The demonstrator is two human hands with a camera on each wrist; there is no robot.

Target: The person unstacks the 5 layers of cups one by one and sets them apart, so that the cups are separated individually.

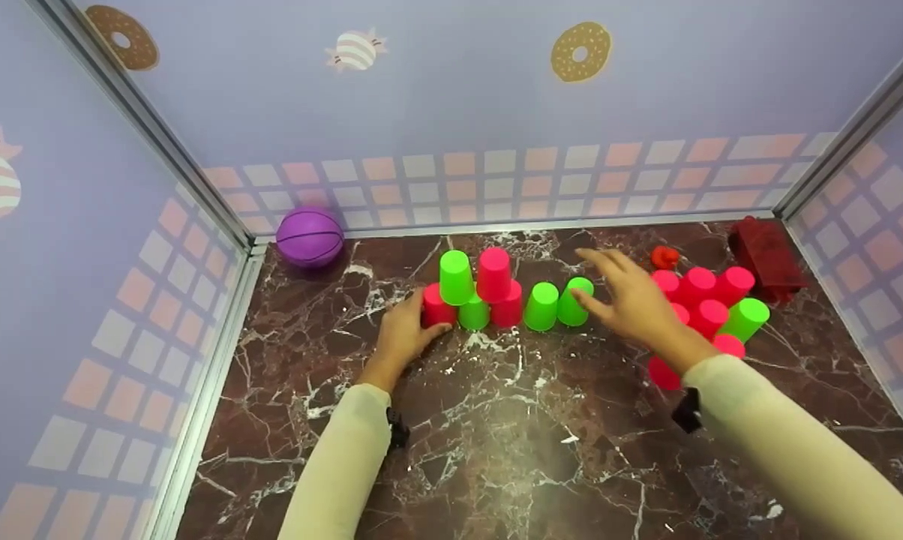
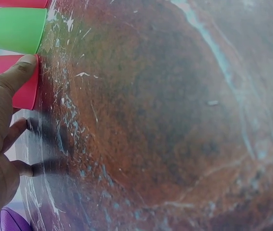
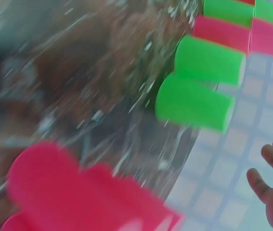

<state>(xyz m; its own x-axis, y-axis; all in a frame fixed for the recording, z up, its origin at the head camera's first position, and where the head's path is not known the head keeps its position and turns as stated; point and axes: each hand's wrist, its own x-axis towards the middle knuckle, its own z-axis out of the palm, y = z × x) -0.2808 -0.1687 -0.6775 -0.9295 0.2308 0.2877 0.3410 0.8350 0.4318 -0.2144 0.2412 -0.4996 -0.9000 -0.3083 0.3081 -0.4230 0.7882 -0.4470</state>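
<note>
Upside-down plastic cups form a row. My left hand (image 1: 405, 330) grips the red cup (image 1: 438, 307) at the row's left end, thumb (image 2: 20, 72) on its front and fingers round its left side. Beside it stand a green cup (image 1: 474, 315) and another red cup (image 1: 508, 311). Upon these three rest an upper green cup (image 1: 456, 277) and an upper red cup (image 1: 494, 274). Two more green cups (image 1: 541, 306) continue the row to the right. My right hand (image 1: 635, 304), fingers spread and holding nothing, hovers just right of them.
Several red cups (image 1: 697, 285) and one green cup (image 1: 747, 318) cluster under and beyond my right wrist. Behind them lie a small red object (image 1: 664, 257) and a dark red box-like object (image 1: 768, 259). A purple ball (image 1: 310, 238) sits in the back left corner. Patterned walls (image 1: 466, 97) enclose the marble-patterned surface.
</note>
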